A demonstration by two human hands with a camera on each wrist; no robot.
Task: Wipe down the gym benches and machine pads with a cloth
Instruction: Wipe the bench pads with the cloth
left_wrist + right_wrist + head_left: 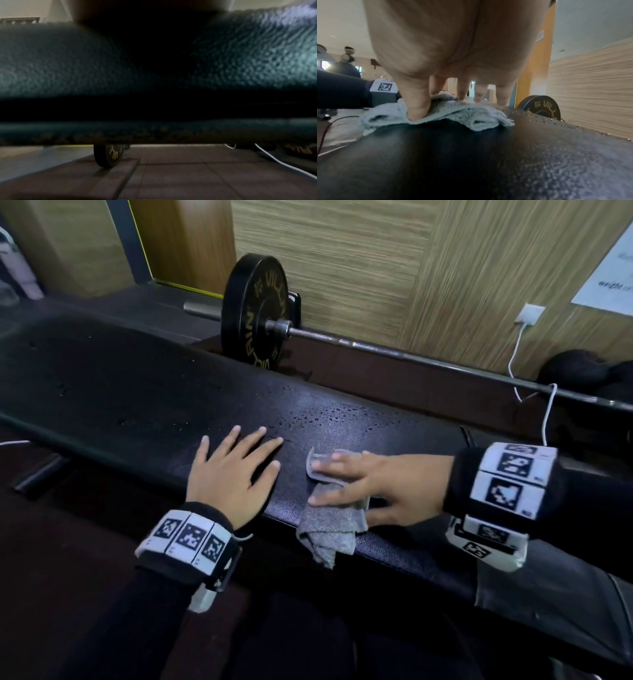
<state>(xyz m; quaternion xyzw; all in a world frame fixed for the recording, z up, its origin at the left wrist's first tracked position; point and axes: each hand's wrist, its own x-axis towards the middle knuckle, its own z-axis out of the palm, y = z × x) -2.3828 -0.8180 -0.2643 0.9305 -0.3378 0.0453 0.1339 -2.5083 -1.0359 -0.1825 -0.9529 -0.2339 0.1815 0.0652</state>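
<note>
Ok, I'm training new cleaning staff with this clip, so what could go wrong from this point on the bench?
Droplets sit on the far side of the bench, beyond the cloth; a short stroke may leave them there. The cloth is bunched and hangs over the near edge under the flat right hand, so it could slip off or smear. The left hand rests flat on the pad right beside the cloth, so it may block the wipe.

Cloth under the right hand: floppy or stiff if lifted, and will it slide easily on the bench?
Probably floppy: the cloth is crumpled in folds and one corner droops over the bench edge. It likely slides readily, since the right hand presses it flat with straight fingers on smooth padding beaded with droplets. It looks light and may bunch when pushed.
</note>
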